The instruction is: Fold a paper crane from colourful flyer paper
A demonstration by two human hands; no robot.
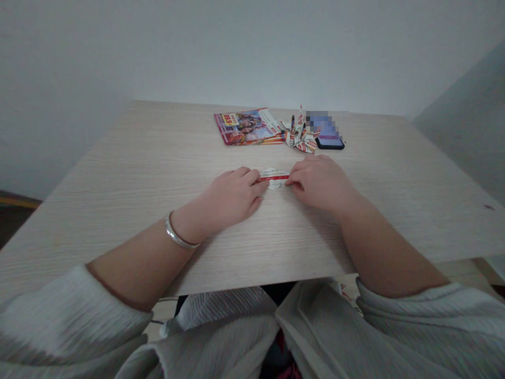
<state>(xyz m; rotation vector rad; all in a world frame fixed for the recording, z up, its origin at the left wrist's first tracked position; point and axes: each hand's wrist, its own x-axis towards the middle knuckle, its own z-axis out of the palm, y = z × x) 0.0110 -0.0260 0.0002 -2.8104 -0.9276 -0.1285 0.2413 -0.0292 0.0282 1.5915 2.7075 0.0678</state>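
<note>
Between my two hands lies a small piece of folded paper [275,178], whitish with a red stripe and faint print, on the table. My left hand [236,196], with a silver bangle at the wrist, pinches its left end with fingers and thumb. At the right end, the fingers of my right hand [321,181] close on the paper's edge. Fingers cover both ends, so its full outline is hidden. Just beyond my right hand stands a folded paper crane [299,138] with printed red and orange patches.
Several colourful printed leaflets [250,126] lie stacked at the back of the pale wooden table [142,158]. A phone [330,138], partly blurred out, lies right of the crane. A white wall [236,52] borders the far edge. The table's near edge is close to my body.
</note>
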